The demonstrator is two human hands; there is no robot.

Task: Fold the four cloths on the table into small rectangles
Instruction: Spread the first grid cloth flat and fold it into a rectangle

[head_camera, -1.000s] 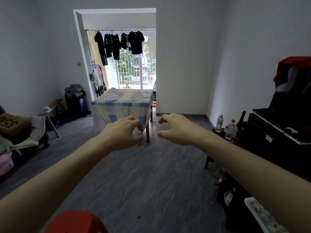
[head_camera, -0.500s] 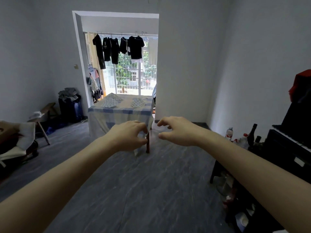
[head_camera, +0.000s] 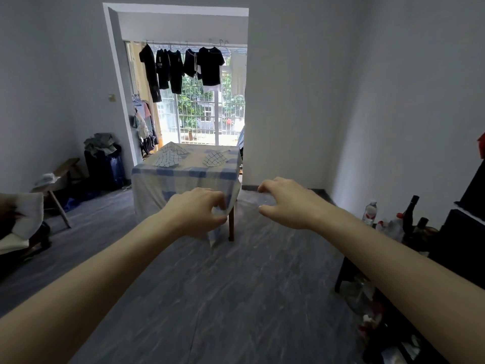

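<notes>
A table (head_camera: 183,177) draped in a blue and cream checked tablecloth stands across the room by the balcony doorway. On it lie white cloths with a dark grid pattern: a larger heap (head_camera: 172,156) at the left and a smaller one (head_camera: 214,158) at the right. Both my arms stretch forward in mid-air, well short of the table. My left hand (head_camera: 196,212) has its fingers curled, with nothing in it. My right hand (head_camera: 284,202) is curved with thumb and fingers apart, also empty.
Grey floor lies between me and the table. Bottles (head_camera: 388,219) and dark furniture (head_camera: 462,232) line the right wall. A stool (head_camera: 56,187), a dark suitcase with clothes (head_camera: 103,164) and a chair with cushions (head_camera: 18,222) stand at the left. Clothes hang in the balcony (head_camera: 183,67).
The view has moved forward toward the table, which looks larger now. A red stool at the bottom edge has left the view. Both hands stay raised, a little further apart.
</notes>
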